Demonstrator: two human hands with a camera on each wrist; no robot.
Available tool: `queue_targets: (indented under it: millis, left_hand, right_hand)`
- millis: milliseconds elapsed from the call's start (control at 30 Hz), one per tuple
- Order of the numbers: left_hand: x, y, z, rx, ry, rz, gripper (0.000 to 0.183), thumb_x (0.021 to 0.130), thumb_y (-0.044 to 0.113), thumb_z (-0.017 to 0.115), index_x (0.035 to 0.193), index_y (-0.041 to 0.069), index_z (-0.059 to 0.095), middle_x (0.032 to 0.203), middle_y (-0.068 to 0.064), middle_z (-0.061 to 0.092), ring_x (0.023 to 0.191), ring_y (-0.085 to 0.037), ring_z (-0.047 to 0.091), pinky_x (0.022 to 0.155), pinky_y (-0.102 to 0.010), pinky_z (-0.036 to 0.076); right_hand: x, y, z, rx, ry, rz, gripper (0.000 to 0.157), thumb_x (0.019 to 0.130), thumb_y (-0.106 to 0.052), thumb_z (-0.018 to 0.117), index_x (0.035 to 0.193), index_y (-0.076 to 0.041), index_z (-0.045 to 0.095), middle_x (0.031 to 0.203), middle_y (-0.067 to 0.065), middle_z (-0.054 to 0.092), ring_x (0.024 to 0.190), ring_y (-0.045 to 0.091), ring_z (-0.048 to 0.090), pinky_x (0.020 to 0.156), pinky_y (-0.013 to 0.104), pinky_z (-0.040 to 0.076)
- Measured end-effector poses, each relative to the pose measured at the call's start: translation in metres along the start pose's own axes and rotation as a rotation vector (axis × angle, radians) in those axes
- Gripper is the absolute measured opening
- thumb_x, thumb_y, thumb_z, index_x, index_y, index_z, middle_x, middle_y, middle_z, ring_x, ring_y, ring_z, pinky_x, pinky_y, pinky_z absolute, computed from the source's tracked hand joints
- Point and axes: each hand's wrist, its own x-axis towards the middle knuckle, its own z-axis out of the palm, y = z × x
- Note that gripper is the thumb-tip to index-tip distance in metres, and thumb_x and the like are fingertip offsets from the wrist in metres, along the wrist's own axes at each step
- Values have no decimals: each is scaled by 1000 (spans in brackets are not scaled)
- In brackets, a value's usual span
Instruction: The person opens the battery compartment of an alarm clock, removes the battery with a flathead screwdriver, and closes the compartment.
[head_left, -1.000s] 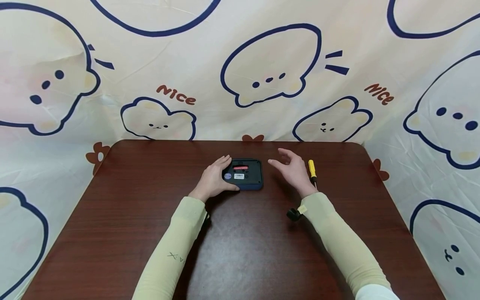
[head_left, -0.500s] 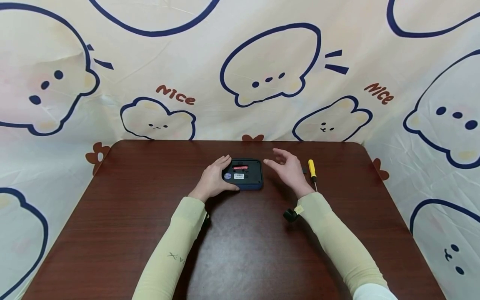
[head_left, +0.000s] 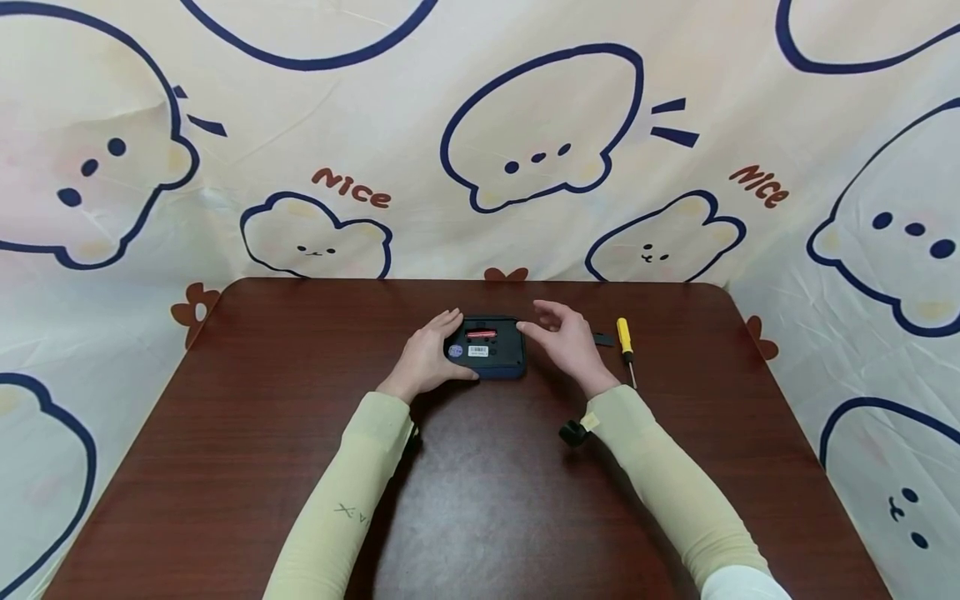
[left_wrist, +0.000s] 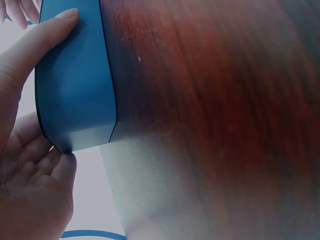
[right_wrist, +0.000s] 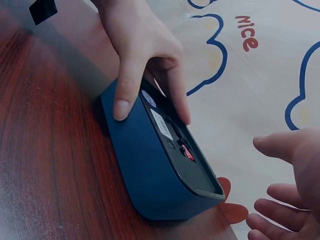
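Observation:
A blue box-shaped device (head_left: pixel 504 357) lies with its black underside up on the table. In that underside are an open slot with a red battery (head_left: pixel 482 334), a white barcode label (head_left: pixel 477 352) and a round sticker. My left hand (head_left: pixel 424 358) grips the device's left end, thumb (left_wrist: pixel 50 37) along the blue side and fingers at the far edge, as the right wrist view also shows. My right hand (head_left: pixel 567 342) holds nothing and has its fingers spread, the thumb close to the device's right end. In the right wrist view a gap separates this hand (right_wrist: pixel 295 185) from the device.
A screwdriver (head_left: pixel 624 337) with a yellow handle lies right of my right hand, its shaft toward me. Between them lies a small flat dark piece (head_left: pixel 603 340), partly hidden by the hand. Behind the brown table (head_left: pixel 300 333) hangs a cloth (head_left: pixel 420 242) printed with cartoons.
My right hand has moved left toward the device's right end, uncovering the small dark piece and the screwdriver's shaft. The left hand and the device have stayed put.

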Motion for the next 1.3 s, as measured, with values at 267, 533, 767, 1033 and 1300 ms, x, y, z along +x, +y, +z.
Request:
queue_targets:
  millis: [267, 533, 767, 1033, 1300]
  left_hand:
    - [0, 1, 0, 2, 0, -8, 105, 61, 48, 85, 146, 11, 35, 151, 3, 25, 138, -16, 18, 104, -53, 23]
    - [0, 0, 0, 4, 0, -8, 105, 61, 48, 85, 146, 11, 35, 151, 3, 25, 138, -16, 18, 104, -53, 23]
    - [0, -1, 0, 6, -6, -6, 105, 62, 49, 84, 146, 11, 34, 151, 2, 25, 138, -16, 18, 104, -54, 22]
    - [0, -1, 0, 10, -3, -4, 104, 62, 49, 84, 146, 11, 35, 151, 3, 26, 138, -15, 17, 105, -52, 22]
    - [1, -2, 1, -4, 1, 3, 104, 61, 48, 84, 146, 11, 36, 151, 3, 26, 138, -14, 17, 105, -52, 22]
  right_hand:
    - [-3, -4, 7, -28, -18, -1, 61, 83, -45, 69, 134, -17, 52, 127, 7, 54, 111, 22, 52, 92, 40, 44]
    - [-3, -5, 13, -25, -52, -4, 62, 82, -46, 69, 134, -17, 52, 124, 4, 55, 109, 19, 52, 92, 39, 44]
    - [-3, -8, 18, -39, -58, -27, 60, 82, -45, 70, 133, -18, 54, 123, 3, 55, 107, 19, 53, 92, 39, 44]
    - [-2, -10, 25, -82, -46, -61, 57, 81, -45, 70, 130, -18, 57, 114, 3, 58, 98, 16, 54, 85, 35, 46]
    - [0, -11, 29, -114, -42, -107, 52, 83, -41, 70, 125, -13, 61, 108, 4, 59, 92, 14, 55, 81, 34, 47]
